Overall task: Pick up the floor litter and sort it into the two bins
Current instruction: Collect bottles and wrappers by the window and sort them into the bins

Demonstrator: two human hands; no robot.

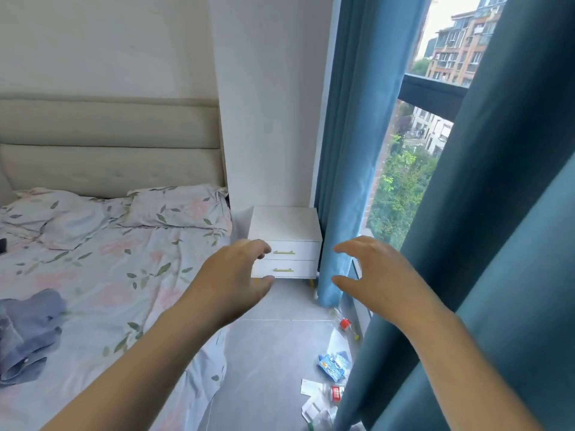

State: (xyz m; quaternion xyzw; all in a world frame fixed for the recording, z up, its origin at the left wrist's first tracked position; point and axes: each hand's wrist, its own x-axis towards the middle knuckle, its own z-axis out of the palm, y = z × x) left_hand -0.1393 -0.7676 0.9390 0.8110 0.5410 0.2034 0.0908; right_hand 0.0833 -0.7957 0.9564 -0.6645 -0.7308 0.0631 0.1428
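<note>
Litter lies on the grey floor along the window side, low at the right. A clear plastic bottle with a red cap (344, 324) rests near the curtain foot. Below it lie a blue snack wrapper (334, 363), a second clear bottle with a red label (335, 394) and white paper scraps (311, 405). My left hand (236, 276) and my right hand (370, 275) are both raised in front of me at mid-frame, fingers loosely curved, holding nothing. Both hang well above the litter. No bin is in view.
A bed with floral bedding (102, 275) fills the left, with grey clothing (28, 331) on it. A white two-drawer nightstand (284, 241) stands against the far wall. Teal curtains (485, 290) hang at the right and cover part of the litter.
</note>
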